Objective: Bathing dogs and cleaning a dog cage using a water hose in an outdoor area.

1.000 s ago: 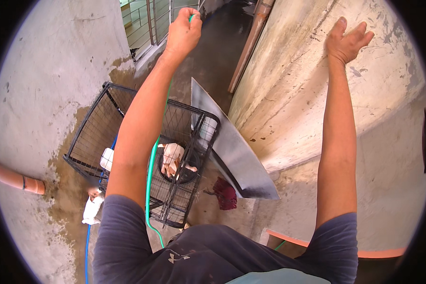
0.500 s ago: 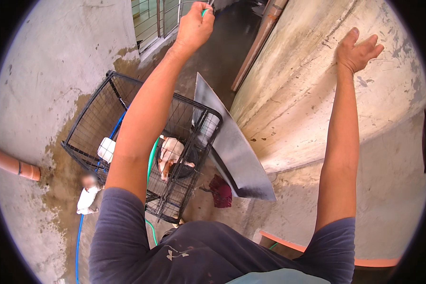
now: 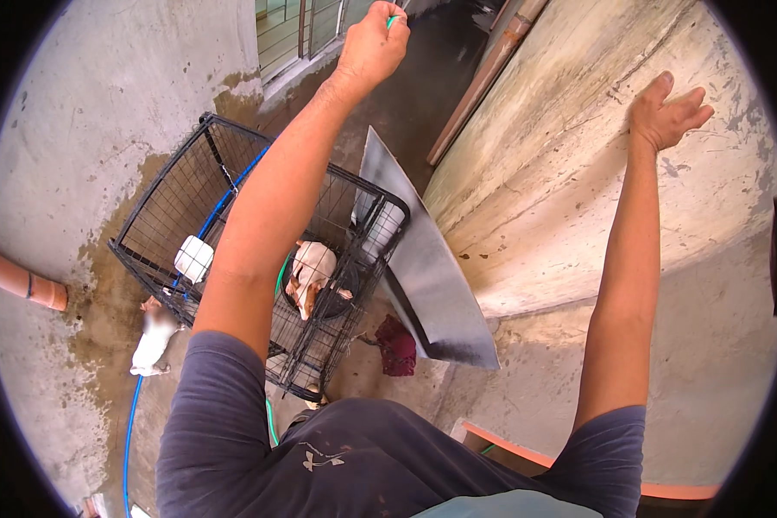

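Reaching up and away from the body, the left hand [image 3: 373, 43] is clenched in a fist around a thin green hose [image 3: 392, 21], of which only a short bit shows above the knuckles at the top edge of the view. The right hand [image 3: 667, 110] is raised beside a rough concrete wall [image 3: 570, 173], its fingers [image 3: 695, 95] released and spread, holding nothing; whether the palm touches the wall cannot be told. Below the left forearm a black wire cage [image 3: 190, 216] stands on the wet concrete floor [image 3: 78, 173]. Inside the cage, near its right corner, a white and brown dog [image 3: 306, 272] lies by a dark bowl, and a white container [image 3: 193, 257] sits by the cage's left side. A blue hose [image 3: 134, 406] runs along the floor and up across the cage. A second small white animal [image 3: 153, 341] lies on the floor just outside the cage's near left corner. A sheet of grey metal [image 3: 423, 268] leans between the cage and the wall, with a dark red rag [image 3: 397, 345] on the floor at its foot. An orange pipe [image 3: 22, 281] enters from the left edge.
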